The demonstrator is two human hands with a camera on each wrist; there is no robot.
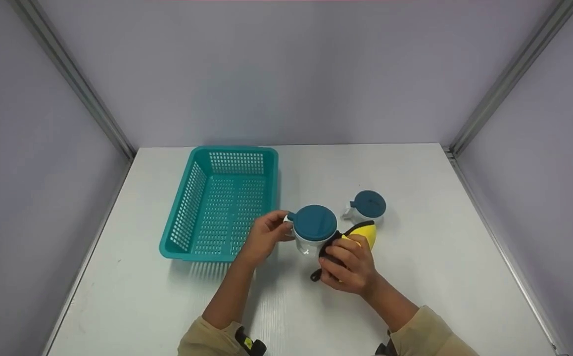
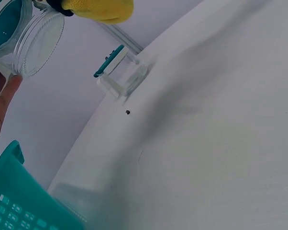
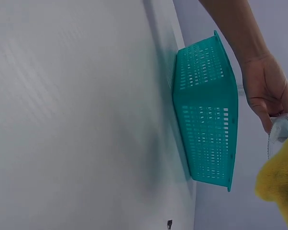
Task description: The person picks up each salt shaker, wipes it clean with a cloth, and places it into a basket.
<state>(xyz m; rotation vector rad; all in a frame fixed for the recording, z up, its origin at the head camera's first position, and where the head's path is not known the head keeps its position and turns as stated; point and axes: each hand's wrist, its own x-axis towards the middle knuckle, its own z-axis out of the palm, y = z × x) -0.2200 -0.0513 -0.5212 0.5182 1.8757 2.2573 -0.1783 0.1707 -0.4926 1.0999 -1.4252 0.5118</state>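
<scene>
My left hand (image 1: 265,233) grips a clear jar with a teal lid (image 1: 313,223) by its side and holds it above the table; in the left wrist view the jar (image 2: 24,38) shows from below, fingertips (image 2: 5,96) against it. Against the jar's right side my right hand (image 1: 348,264) holds a yellow and black cloth (image 1: 363,232). The same cloth shows at the edge of the left wrist view (image 2: 101,9) and of the right wrist view (image 3: 280,184). A second, smaller jar with a teal lid (image 1: 368,205) stands on the table behind, and the left wrist view shows this second jar (image 2: 120,72) too.
A teal perforated plastic basket (image 1: 187,198) stands on the white table (image 1: 440,237) to the left of my hands, with nothing in it; the basket (image 3: 206,110) also appears in the right wrist view. Grey walls with metal corner rails enclose the table on three sides.
</scene>
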